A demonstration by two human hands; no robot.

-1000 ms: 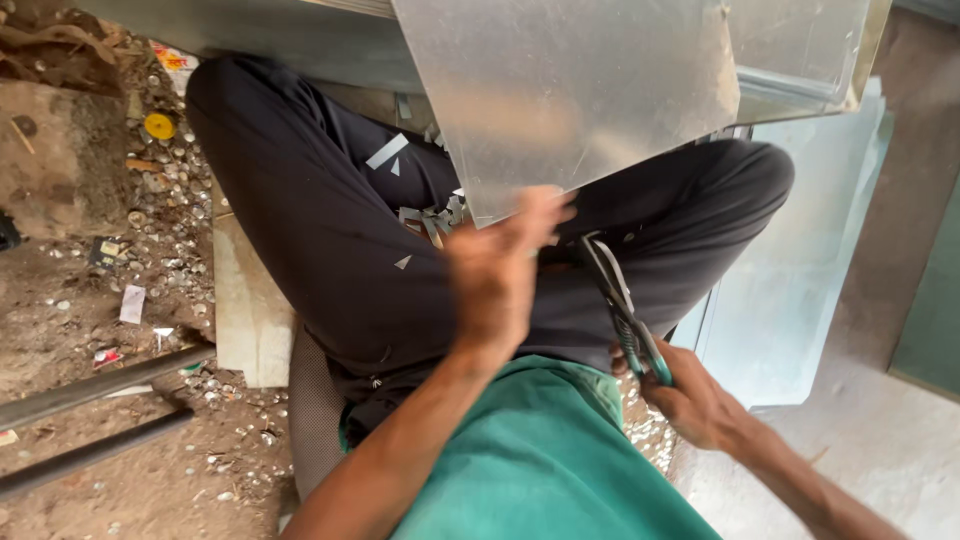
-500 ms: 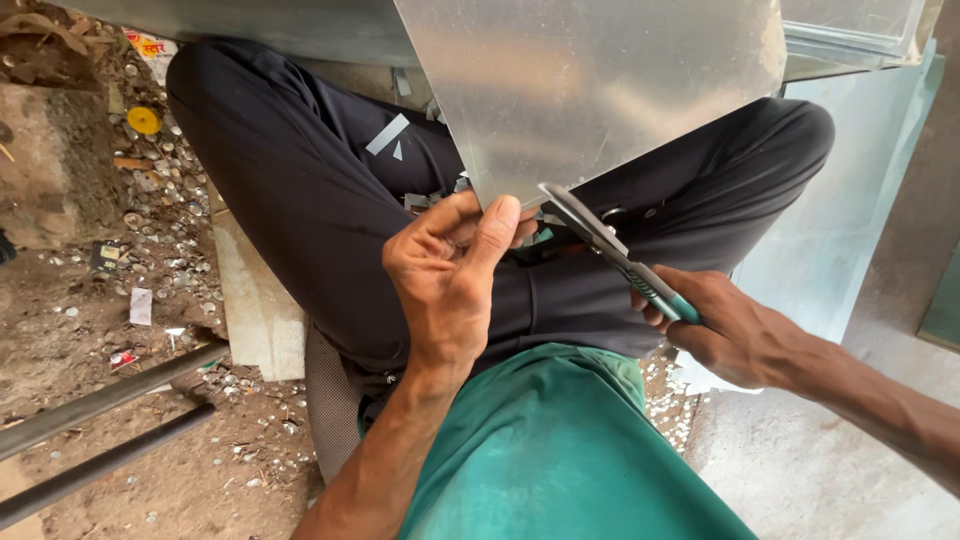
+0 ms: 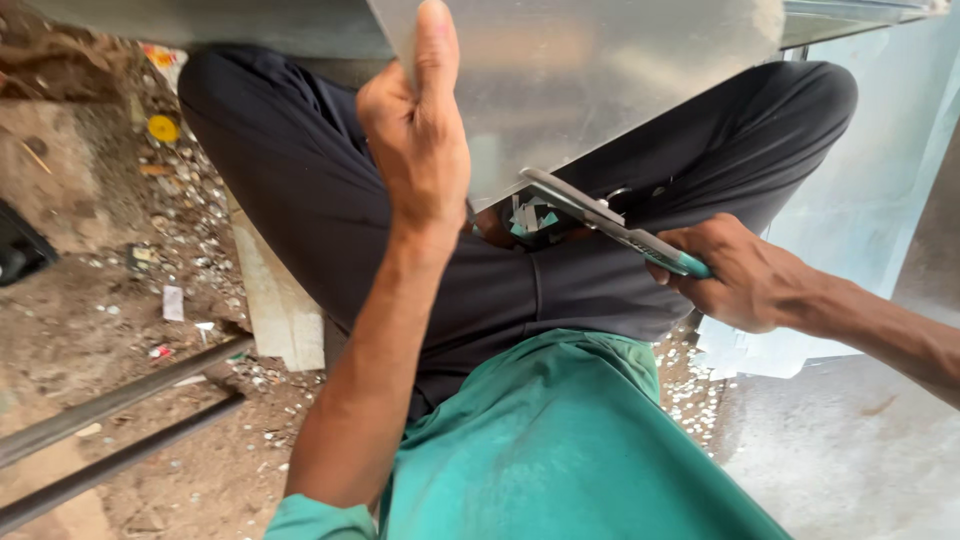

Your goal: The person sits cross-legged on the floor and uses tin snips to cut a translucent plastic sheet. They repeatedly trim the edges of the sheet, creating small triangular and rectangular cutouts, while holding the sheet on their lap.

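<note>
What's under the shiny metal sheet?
Under the metal sheet you can see dark trousers and small metal scraps on the lap. The sheet hides whatever lies farther behind it.

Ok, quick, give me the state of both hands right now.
Left hand: closed on the edge of the metal sheet.
Right hand: closed around the green handles of the tin snips.

Littered dirt floor [image 3: 130, 300], daylight.
</note>
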